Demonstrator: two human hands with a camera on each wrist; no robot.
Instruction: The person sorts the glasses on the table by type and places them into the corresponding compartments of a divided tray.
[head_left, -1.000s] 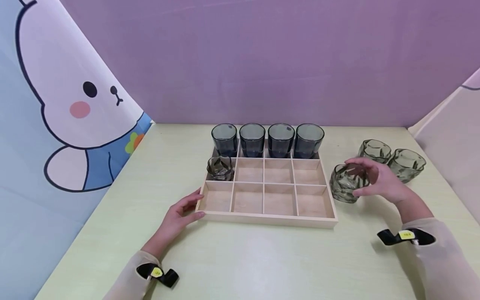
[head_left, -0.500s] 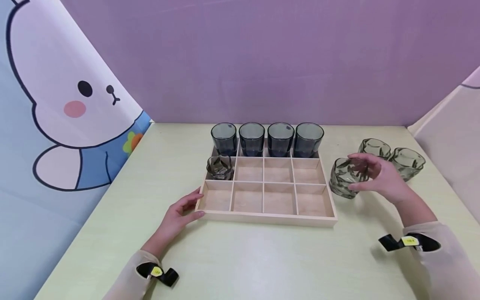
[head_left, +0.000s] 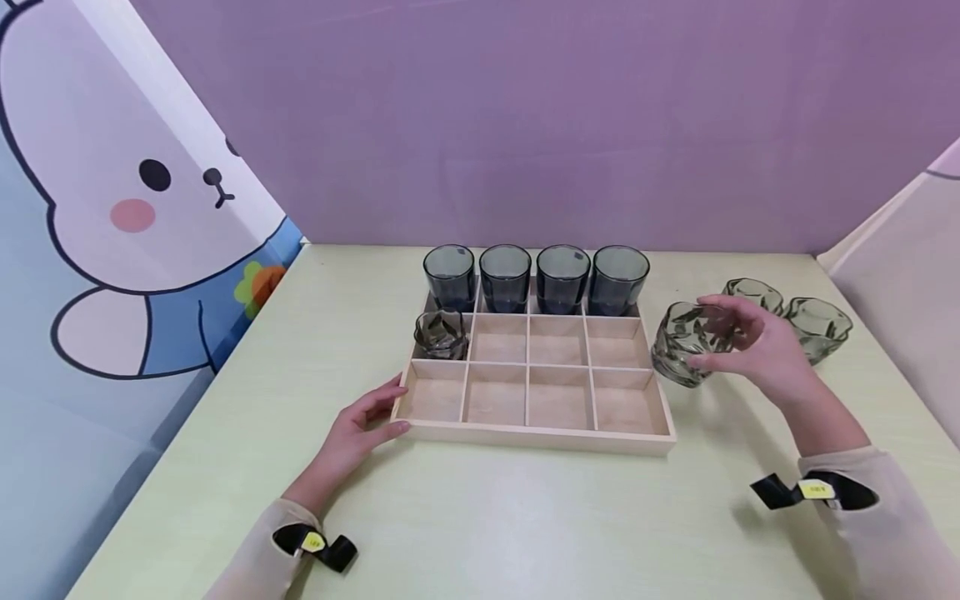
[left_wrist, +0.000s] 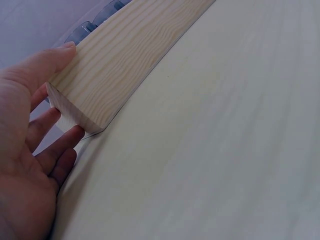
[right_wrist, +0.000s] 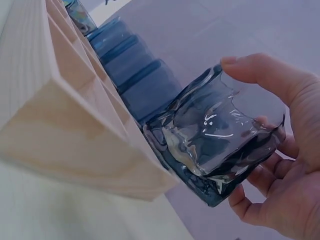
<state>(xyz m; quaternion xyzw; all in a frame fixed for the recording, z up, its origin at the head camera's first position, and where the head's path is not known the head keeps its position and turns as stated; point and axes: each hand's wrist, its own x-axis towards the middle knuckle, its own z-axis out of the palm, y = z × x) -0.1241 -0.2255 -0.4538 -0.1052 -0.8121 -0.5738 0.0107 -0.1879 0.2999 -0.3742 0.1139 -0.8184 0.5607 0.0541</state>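
Observation:
My right hand (head_left: pixel 776 358) holds a short smoky glass tumbler (head_left: pixel 681 346) with a wavy, faceted body. Thumb and fingers span its sides, and the tumbler is raised beside the right edge of the wooden compartment tray (head_left: pixel 525 436). In the right wrist view the tumbler (right_wrist: pixel 215 135) overlaps the tray's end wall, its inside visibly bare. At the tray's near left corner, my left hand (head_left: pixel 352 437) grips the wood, thumb on the front face and fingers against the side. A similar wavy tumbler (head_left: pixel 441 336) sits in the middle row's leftmost compartment.
Several tall blue-grey glasses (head_left: pixel 505 282) fill the tray's back row. Two more wavy tumblers (head_left: pixel 817 329) stand on the table (head_left: pixel 525 525) at the right, behind my right hand. A purple backdrop (head_left: pixel 555 125) rises behind the table.
My right hand has lifted the wavy tumbler off the table and brought it slightly left and back, toward the tray's edge. The left hand and the tray have stayed in place.

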